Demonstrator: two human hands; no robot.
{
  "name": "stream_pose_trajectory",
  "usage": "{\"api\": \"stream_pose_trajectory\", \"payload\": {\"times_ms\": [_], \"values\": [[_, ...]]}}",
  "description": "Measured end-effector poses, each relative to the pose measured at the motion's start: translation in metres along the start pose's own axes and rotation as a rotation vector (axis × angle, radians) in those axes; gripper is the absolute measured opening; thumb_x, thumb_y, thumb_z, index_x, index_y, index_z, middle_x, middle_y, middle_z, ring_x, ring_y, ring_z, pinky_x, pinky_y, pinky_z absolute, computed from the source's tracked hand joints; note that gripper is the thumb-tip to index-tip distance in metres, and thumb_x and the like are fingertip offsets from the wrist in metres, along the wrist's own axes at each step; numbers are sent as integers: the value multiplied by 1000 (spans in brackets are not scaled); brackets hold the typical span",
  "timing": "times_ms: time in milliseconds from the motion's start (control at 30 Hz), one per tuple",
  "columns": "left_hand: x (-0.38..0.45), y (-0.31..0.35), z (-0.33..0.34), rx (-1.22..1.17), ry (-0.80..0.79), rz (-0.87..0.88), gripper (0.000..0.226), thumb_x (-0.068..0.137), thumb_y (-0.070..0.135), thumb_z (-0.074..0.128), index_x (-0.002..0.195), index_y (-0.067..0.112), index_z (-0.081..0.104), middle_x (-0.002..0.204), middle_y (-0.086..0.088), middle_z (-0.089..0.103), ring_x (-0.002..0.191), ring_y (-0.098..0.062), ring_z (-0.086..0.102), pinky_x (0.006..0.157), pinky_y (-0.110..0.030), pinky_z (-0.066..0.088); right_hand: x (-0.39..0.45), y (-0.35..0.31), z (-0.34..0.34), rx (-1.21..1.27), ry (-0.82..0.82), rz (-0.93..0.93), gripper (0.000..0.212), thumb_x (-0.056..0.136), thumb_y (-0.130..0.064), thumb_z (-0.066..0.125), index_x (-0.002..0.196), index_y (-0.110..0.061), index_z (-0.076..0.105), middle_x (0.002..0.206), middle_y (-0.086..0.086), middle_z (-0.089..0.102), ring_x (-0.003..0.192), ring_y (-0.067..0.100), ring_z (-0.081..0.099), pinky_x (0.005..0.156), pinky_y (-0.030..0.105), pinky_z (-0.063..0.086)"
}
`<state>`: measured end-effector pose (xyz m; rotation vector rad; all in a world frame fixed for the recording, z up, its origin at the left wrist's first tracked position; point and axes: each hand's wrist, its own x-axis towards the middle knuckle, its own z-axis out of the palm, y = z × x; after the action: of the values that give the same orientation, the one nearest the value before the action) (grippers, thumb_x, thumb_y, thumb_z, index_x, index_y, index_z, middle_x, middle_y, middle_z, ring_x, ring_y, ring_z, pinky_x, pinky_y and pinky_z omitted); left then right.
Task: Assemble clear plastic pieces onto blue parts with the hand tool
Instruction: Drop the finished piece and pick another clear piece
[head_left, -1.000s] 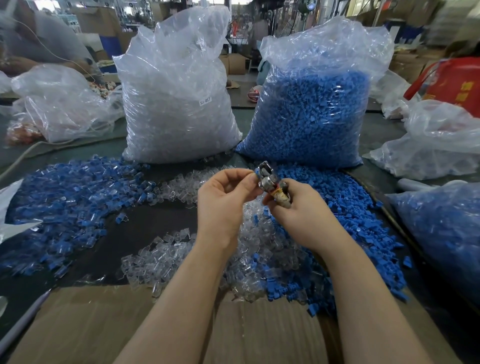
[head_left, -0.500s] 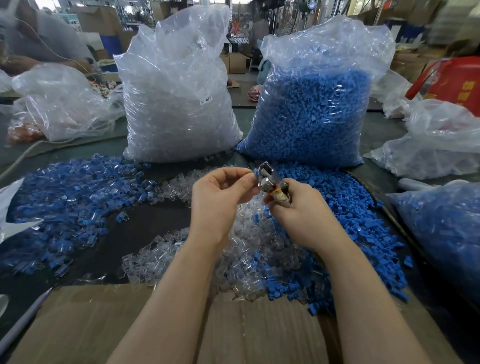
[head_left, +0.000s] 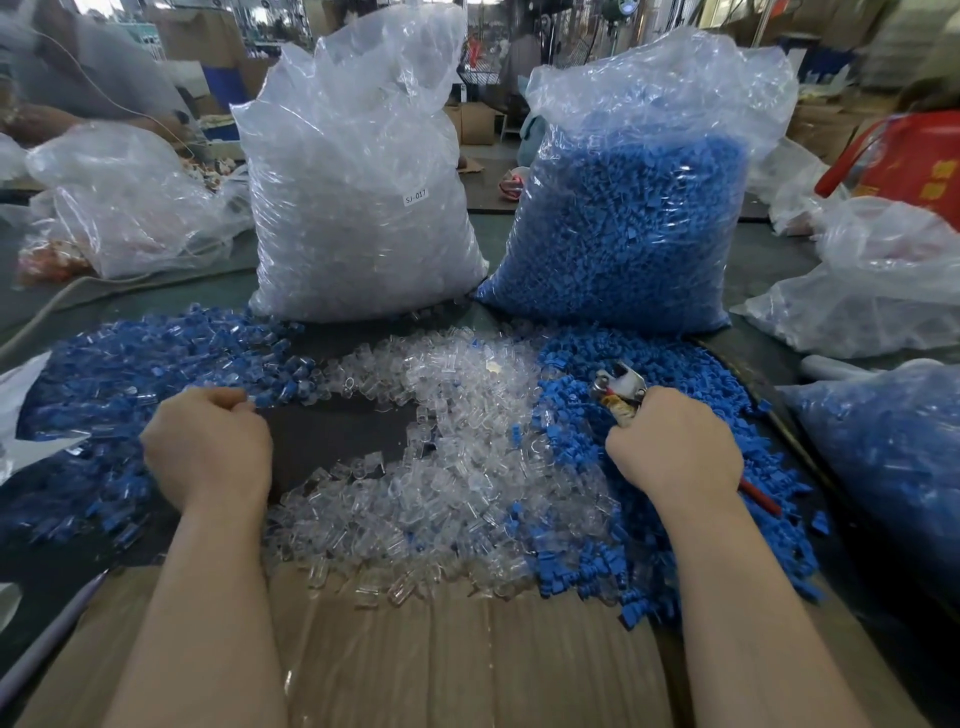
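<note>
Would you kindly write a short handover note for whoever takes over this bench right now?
Left hand: curled at the edge of the assembled pile, far left; what it holds is hidden.
Right hand: grips the hand tool over the loose blue parts.
Clear pieces lie in the middle.
Done: a pile assembled.
Left: both loose heaps, plus two full bags behind.

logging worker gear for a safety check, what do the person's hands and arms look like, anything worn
Both forearms are bare to the bottom edge of the picture: no sleeves show. The left hand and right hand wear no gloves. No watch, bracelet or tape shows on either wrist; no ring is visible, though the fingers are mostly hidden.
</note>
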<state>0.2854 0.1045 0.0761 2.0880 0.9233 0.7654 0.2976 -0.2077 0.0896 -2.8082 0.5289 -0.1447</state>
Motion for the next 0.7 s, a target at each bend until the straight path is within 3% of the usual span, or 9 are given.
{"api": "stream_pose_trajectory", "payload": {"times_ms": [167,233,333,467,533,600,700], "values": [[-2,0,-1,13,7,-19,29,92,1,57,118,3,70,119,-22,67,112,-40,60,97,-46,48,0,2,3,-16,-18,23,23,85,-24,64,72,-15,47,67,4,54,56,20,49,46,24,28],[-3,5,-1,43,-5,41,31,93,4,55,121,5,68,120,-21,67,115,-39,58,99,-45,46,0,2,4,-33,-14,25,25,86,-26,64,72,-16,46,67,3,53,56,19,48,45,24,28],[-9,19,2,60,-71,184,23,92,12,60,110,15,74,108,-13,72,107,-33,61,91,-41,47,2,2,5,-46,-19,21,26,86,-27,65,73,-17,45,69,3,53,56,19,48,45,25,27],[-28,40,13,1,-495,262,10,88,22,71,90,32,73,91,10,71,83,-8,63,71,-26,47,2,2,7,-25,-25,15,24,85,-24,65,73,-16,45,69,4,53,57,20,48,46,26,28],[-35,45,21,42,-680,289,10,87,23,73,91,33,71,87,16,67,78,-2,61,65,-21,44,2,2,7,-20,-23,11,24,85,-24,65,73,-17,44,69,4,52,57,20,48,46,26,27],[-39,48,27,113,-767,304,13,87,24,73,99,28,70,89,14,67,80,-3,61,71,-25,47,3,2,6,-11,-15,8,24,85,-24,64,73,-17,44,69,4,52,57,20,48,46,26,28],[-44,50,32,313,-774,350,18,90,24,68,108,20,70,104,1,70,90,-14,64,84,-33,53,5,2,5,15,16,-7,21,86,-26,62,75,-18,45,72,4,54,60,21,50,47,26,29]]}}
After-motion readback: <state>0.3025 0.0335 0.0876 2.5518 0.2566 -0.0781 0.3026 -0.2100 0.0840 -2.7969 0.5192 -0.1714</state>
